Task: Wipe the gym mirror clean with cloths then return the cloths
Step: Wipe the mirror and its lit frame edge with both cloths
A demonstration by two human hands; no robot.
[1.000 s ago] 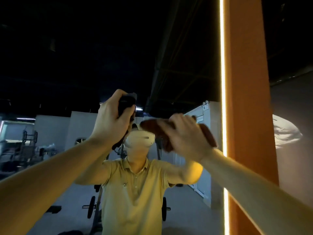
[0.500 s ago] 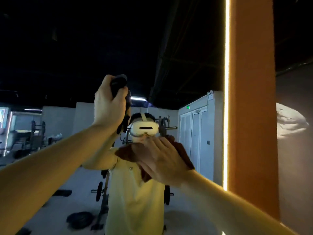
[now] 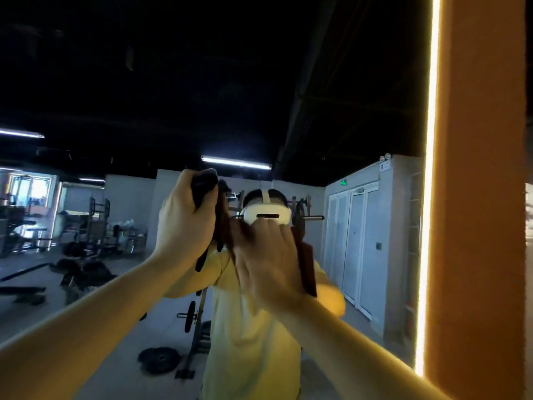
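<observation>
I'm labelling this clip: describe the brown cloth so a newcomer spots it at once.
Find the big mirror, edged on the right by a glowing light strip. Near its middle, the right hand presses the brown cloth flat on the glass. Unlike the black cloth gripped in the left hand, it is reddish-brown and spread out.

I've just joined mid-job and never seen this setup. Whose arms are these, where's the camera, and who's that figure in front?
No machine here: a person works with bare hands, filmed by one camera on their head. They face the mirror, so the figure in the white headset is their own reflection. The left hand grips a dark cloth; the right hand presses a brown cloth flat on the glass. The light strip marks the mirror's right edge.
</observation>
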